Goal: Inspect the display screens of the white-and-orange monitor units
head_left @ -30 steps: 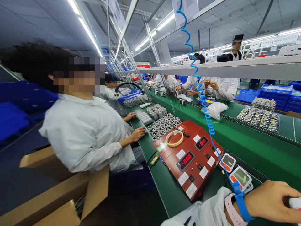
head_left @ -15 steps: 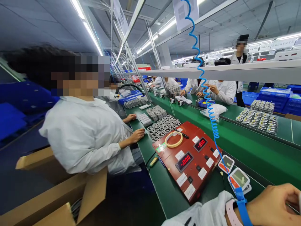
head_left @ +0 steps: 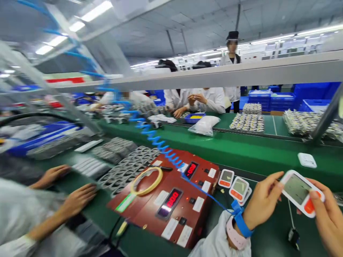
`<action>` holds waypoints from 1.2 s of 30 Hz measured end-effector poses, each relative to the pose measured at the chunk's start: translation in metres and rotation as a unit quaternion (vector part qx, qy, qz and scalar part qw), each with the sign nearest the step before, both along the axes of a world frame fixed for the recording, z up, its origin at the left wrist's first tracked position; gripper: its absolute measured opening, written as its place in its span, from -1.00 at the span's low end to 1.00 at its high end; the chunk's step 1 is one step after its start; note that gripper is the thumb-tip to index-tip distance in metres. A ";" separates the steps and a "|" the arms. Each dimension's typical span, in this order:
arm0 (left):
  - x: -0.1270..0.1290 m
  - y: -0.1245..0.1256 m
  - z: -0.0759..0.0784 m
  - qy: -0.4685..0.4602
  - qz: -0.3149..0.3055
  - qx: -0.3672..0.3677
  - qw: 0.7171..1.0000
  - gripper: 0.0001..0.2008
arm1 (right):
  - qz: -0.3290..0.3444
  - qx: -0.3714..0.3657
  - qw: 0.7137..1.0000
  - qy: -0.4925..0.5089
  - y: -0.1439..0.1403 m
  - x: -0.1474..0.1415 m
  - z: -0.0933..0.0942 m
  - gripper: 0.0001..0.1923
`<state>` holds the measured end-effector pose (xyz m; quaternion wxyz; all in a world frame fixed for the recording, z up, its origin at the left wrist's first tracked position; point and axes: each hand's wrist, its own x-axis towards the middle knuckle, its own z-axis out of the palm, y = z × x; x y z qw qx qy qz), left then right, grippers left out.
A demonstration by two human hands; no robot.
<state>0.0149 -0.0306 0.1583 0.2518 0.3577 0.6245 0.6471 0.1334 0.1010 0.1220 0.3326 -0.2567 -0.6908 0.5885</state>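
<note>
Both hands, left hand [head_left: 261, 203] and right hand [head_left: 328, 217], grasping white device [head_left: 300, 192], long axis left-right, screen up.

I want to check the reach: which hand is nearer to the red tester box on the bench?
Left. The left hand is just right of the red tester box, not touching it. The right hand is farther right, beyond the white device both hold.

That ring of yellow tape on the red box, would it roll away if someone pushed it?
Probably not. The tape ring lies flat on the red box, so a push would most likely slide it. That top looks tilted, so it might creep downhill. It looks thin and hollow, so likely light; stood on edge, it could roll.
</note>
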 end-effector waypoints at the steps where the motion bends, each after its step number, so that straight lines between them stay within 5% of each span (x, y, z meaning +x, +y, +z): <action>1: 0.000 0.000 0.000 -0.014 -0.003 -0.002 1.000 -0.52 | -0.003 -0.016 1.000 -0.004 -0.004 -0.002 0.005 -0.52; 10: 0.000 -0.003 0.016 -0.024 -0.008 0.001 1.000 -0.58 | -0.004 -0.078 0.995 0.060 -0.032 -0.010 0.037 -0.57; 36: 0.000 0.000 0.011 -0.019 -0.010 -0.035 0.999 -0.58 | 0.018 -0.055 0.998 0.038 -0.018 -0.007 0.031 -0.62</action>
